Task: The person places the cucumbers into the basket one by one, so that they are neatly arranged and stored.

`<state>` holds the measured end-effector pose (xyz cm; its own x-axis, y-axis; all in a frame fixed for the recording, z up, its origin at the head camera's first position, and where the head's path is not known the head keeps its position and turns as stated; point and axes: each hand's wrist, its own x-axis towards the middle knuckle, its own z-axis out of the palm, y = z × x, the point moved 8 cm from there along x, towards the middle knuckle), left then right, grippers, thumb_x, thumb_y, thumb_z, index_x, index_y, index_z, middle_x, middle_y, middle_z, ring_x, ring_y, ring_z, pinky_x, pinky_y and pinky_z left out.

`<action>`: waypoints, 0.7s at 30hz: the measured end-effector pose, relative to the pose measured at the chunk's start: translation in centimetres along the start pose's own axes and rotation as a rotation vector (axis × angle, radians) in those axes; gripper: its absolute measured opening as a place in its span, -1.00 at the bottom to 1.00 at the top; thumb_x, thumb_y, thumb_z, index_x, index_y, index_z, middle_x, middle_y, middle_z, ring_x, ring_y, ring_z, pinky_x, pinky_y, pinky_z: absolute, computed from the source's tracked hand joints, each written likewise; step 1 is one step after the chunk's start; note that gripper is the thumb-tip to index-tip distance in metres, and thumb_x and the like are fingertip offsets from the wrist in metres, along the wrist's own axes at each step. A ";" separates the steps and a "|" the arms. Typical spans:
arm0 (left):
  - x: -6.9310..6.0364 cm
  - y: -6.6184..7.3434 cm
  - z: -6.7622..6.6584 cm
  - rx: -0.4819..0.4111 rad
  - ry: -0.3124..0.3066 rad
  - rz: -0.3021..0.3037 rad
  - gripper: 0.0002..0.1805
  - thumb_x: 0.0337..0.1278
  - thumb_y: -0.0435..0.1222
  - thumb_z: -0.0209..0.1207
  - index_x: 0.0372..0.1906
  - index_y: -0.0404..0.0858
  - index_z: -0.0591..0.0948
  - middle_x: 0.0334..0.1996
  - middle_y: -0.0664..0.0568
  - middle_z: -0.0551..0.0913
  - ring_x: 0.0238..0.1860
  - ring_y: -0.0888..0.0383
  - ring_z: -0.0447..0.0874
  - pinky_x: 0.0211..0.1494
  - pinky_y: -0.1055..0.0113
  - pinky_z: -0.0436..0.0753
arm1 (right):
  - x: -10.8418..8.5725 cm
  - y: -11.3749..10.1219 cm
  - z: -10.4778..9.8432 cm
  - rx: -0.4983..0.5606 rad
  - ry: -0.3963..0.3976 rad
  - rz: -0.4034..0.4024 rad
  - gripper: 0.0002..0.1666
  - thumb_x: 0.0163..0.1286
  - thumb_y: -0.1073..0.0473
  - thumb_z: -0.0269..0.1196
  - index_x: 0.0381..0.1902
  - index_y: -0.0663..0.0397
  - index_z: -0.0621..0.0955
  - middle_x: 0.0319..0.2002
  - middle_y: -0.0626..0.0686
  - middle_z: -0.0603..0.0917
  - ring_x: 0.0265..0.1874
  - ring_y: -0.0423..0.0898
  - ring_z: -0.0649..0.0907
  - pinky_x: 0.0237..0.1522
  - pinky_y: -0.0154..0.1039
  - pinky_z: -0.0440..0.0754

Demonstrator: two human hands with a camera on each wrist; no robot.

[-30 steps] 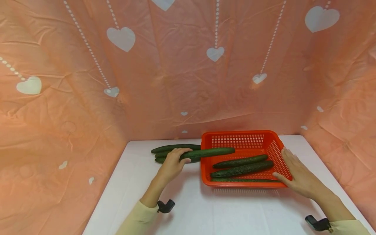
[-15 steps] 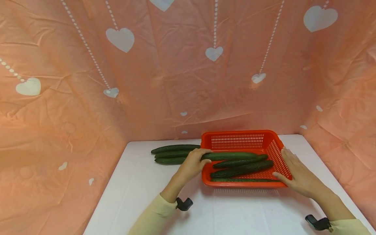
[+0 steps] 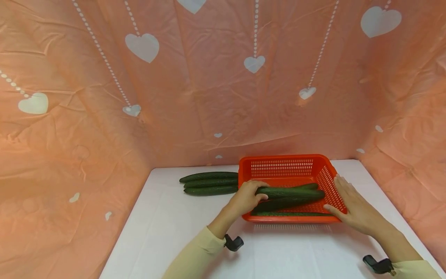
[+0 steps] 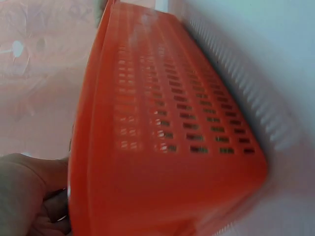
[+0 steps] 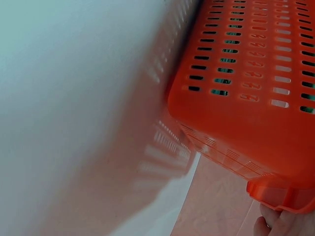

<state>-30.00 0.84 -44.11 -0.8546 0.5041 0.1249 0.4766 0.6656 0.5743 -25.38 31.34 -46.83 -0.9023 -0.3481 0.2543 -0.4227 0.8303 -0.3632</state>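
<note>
My left hand [image 3: 248, 197] grips one end of a long dark green cucumber [image 3: 289, 192] inside the red plastic basket [image 3: 282, 157]. The cucumber lies low over other cucumbers there, covering much of them. One thin cucumber [image 3: 292, 214] shows along the near wall. On the other side, my right hand [image 3: 357, 205] rests against the basket's right rim, fingers straight and thumb spread over the near corner. In the left wrist view the basket wall [image 4: 147, 182] hides most of the left hand [image 4: 29, 191]. A few right fingers [image 5: 290, 223] show at the rim in the right wrist view.
Three cucumbers [image 3: 210, 183] lie side by side on the white table [image 3: 167, 228], left of the basket, their right ends close to its wall. An orange sheet with white hearts [image 3: 209, 97] hangs behind and around the table.
My left hand has moved right and toward me, carrying the cucumber from above the basket's left rim down onto the cucumbers inside. The right hand and the basket have stayed put.
</note>
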 end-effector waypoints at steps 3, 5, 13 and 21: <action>0.4 0.5 0.8 0.004 -0.010 0.016 -0.61 0.42 -0.23 0.39 0.27 -0.15 0.75 0.19 0.07 0.78 0.30 0.07 0.68 0.47 0.15 0.58 | 0.0 0.0 -0.1 0.001 0.009 -0.007 0.21 0.53 -0.16 0.34 0.70 0.41 -0.05 0.67 0.48 -0.01 0.71 0.31 -0.08 0.53 -0.51 -0.52; 0.5 0.7 1.3 -0.005 -0.018 0.020 -0.62 0.39 -0.25 0.41 0.25 -0.17 0.76 0.16 0.05 0.79 0.24 0.10 0.71 0.38 0.24 0.64 | 0.0 0.0 0.0 0.004 0.011 -0.008 0.21 0.54 -0.15 0.34 0.71 0.41 -0.05 0.67 0.48 -0.01 0.71 0.32 -0.08 0.53 -0.50 -0.52; 0.8 0.7 3.2 0.000 -0.069 -0.024 -0.63 0.38 -0.22 0.43 0.22 -0.14 0.78 0.16 0.06 0.80 0.27 0.08 0.70 0.49 0.15 0.55 | 0.0 -0.1 0.0 0.010 0.003 -0.005 0.21 0.55 -0.15 0.33 0.70 0.43 -0.05 0.67 0.49 -0.02 0.72 0.27 -0.12 0.53 -0.52 -0.52; 0.7 0.5 3.9 -0.100 -0.098 -0.015 -0.70 0.41 -0.24 0.41 0.17 -0.15 0.79 0.08 0.08 0.82 0.13 0.21 0.74 0.28 0.36 0.67 | 0.0 0.0 0.0 0.010 0.004 0.002 0.22 0.54 -0.16 0.33 0.71 0.40 -0.07 0.68 0.48 -0.03 0.71 0.31 -0.09 0.53 -0.51 -0.52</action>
<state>-29.55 3.72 -46.90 -0.8348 0.5492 0.0386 0.4368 0.6180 0.6537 -25.36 31.32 -46.84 -0.9027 -0.3450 0.2570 -0.4219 0.8265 -0.3726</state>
